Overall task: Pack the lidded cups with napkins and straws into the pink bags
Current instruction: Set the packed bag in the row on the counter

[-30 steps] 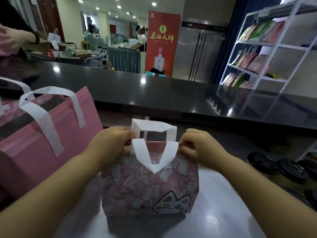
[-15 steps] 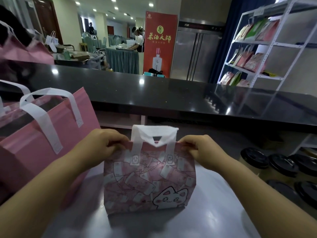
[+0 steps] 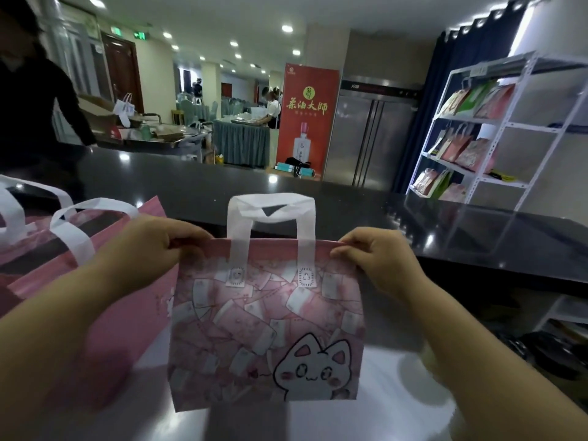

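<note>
Left hand (image 3: 152,249) and right hand (image 3: 375,262) each pinch a top corner of the small pink bag (image 3: 267,319), upright over the tabletop (image 3: 350,418), contents hidden, while dark lidded cups (image 3: 547,348) low to its right look not yet packed, so there's more to do.

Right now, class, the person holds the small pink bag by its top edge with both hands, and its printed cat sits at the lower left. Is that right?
Not quite. The head view shows the printed cat at the lower right of the small pink bag, not the lower left. The rest stands: the left hand and the right hand both pinch its top edge.
</note>
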`<action>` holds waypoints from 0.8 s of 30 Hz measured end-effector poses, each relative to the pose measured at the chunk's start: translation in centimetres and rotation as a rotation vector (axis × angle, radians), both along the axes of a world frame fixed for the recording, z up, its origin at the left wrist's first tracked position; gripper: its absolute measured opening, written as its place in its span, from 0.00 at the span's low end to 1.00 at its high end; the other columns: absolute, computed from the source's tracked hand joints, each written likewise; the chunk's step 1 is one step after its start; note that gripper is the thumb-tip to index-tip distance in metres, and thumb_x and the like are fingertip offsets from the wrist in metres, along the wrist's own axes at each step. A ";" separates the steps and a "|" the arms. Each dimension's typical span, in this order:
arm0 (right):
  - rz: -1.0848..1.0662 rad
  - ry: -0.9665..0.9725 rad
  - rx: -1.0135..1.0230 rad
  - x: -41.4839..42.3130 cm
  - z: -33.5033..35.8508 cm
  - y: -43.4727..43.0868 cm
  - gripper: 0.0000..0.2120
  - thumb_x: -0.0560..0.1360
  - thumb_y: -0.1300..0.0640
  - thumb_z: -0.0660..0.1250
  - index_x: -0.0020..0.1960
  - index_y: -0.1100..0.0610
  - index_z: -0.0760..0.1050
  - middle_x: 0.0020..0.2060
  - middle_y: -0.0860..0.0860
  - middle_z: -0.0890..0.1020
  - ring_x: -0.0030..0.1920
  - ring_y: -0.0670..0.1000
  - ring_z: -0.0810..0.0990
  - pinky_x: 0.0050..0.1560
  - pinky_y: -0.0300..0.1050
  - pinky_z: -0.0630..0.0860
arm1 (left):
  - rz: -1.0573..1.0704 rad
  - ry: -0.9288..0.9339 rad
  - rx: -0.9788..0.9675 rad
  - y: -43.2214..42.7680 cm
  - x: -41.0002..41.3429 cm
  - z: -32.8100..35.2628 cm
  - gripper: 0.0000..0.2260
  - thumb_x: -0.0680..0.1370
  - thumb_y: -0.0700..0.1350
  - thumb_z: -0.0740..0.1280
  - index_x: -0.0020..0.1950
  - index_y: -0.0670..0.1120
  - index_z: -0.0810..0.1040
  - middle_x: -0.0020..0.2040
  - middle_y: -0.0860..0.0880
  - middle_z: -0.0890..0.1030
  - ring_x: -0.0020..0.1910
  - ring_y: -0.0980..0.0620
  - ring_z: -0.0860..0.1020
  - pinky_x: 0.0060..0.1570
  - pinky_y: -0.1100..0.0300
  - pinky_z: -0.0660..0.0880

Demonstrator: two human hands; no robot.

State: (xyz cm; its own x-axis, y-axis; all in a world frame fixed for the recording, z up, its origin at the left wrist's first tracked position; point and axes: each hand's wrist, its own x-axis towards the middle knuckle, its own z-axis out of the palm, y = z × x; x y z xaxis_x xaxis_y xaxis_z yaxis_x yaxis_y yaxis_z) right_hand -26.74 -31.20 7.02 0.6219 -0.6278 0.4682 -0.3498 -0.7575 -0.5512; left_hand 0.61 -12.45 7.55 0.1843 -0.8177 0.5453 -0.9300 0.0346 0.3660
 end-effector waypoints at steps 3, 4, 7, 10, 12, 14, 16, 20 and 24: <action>0.004 -0.080 -0.038 0.3 3.1 -1.0 0.01 0.70 0.54 0.73 0.41 0.51 0.82 0.34 0.46 0.83 0.35 0.45 0.82 0.37 0.42 0.80 | -0.012 -0.006 -0.036 -0.7 0.4 2.9 0.20 0.69 0.28 0.69 0.53 0.50 0.81 0.38 0.68 0.76 0.39 0.75 0.76 0.37 0.82 0.69; 0.009 -0.097 -0.061 0.4 4.1 -1.3 0.01 0.70 0.55 0.73 0.41 0.51 0.82 0.35 0.46 0.83 0.36 0.45 0.82 0.39 0.43 0.81 | -0.012 0.000 -0.039 -1.1 0.8 3.8 0.21 0.70 0.28 0.68 0.54 0.51 0.81 0.40 0.66 0.77 0.41 0.74 0.76 0.38 0.81 0.70; 0.020 -0.146 -0.148 1.4 6.8 -2.3 0.02 0.71 0.57 0.72 0.43 0.53 0.82 0.37 0.46 0.82 0.38 0.44 0.82 0.42 0.43 0.81 | -0.028 -0.004 -0.050 -1.9 2.1 6.3 0.24 0.70 0.28 0.67 0.56 0.55 0.79 0.43 0.64 0.79 0.44 0.72 0.77 0.41 0.76 0.71; -0.024 -0.209 -0.236 2.8 9.3 -3.1 0.03 0.72 0.60 0.71 0.45 0.56 0.82 0.39 0.47 0.82 0.40 0.44 0.81 0.43 0.43 0.81 | -0.048 -0.057 -0.105 -3.1 3.9 8.8 0.23 0.71 0.30 0.68 0.58 0.55 0.78 0.46 0.59 0.81 0.45 0.68 0.78 0.41 0.77 0.69; -0.055 -0.246 -0.298 4.2 10.9 -3.3 0.03 0.73 0.59 0.71 0.46 0.58 0.81 0.39 0.48 0.82 0.40 0.45 0.81 0.42 0.43 0.81 | -0.020 -0.137 -0.176 -4.1 5.2 10.2 0.20 0.72 0.32 0.67 0.60 0.50 0.78 0.49 0.53 0.81 0.47 0.61 0.78 0.47 0.72 0.69; -0.080 -0.282 -0.383 5.8 12.5 -3.4 0.05 0.73 0.59 0.71 0.46 0.60 0.81 0.40 0.49 0.83 0.39 0.46 0.81 0.41 0.43 0.81 | 0.019 -0.189 -0.254 -5.2 6.6 11.5 0.17 0.73 0.32 0.67 0.60 0.45 0.77 0.52 0.46 0.81 0.48 0.54 0.78 0.50 0.63 0.72; -0.123 -0.308 -0.485 7.7 13.8 -3.3 0.06 0.73 0.59 0.71 0.46 0.61 0.80 0.39 0.51 0.82 0.38 0.47 0.80 0.40 0.43 0.79 | 0.063 -0.235 -0.297 -6.2 7.8 12.6 0.16 0.72 0.35 0.69 0.59 0.42 0.77 0.52 0.43 0.81 0.46 0.52 0.77 0.48 0.58 0.73; -0.247 -0.307 -0.625 12.1 15.4 -3.3 0.06 0.73 0.59 0.70 0.44 0.62 0.78 0.37 0.52 0.80 0.36 0.50 0.77 0.36 0.43 0.74 | 0.059 -0.281 -0.310 -7.9 9.3 14.1 0.13 0.72 0.42 0.71 0.55 0.43 0.78 0.50 0.45 0.80 0.45 0.52 0.75 0.45 0.59 0.72; -0.382 -0.364 -0.710 17.9 16.2 -3.2 0.05 0.74 0.61 0.68 0.40 0.60 0.75 0.32 0.49 0.75 0.32 0.50 0.73 0.29 0.36 0.62 | -0.077 -0.170 -0.213 -9.2 10.7 14.3 0.11 0.73 0.47 0.67 0.54 0.46 0.78 0.49 0.48 0.80 0.44 0.54 0.78 0.44 0.62 0.76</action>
State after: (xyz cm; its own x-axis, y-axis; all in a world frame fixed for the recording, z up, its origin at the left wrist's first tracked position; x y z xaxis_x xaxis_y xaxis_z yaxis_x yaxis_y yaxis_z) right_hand -8.89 -34.35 23.19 0.1651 -0.2481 0.9546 -0.5435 -0.8305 -0.1219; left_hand 11.31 -21.68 21.88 0.0172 -0.6892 0.7244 -0.9692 0.1665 0.1815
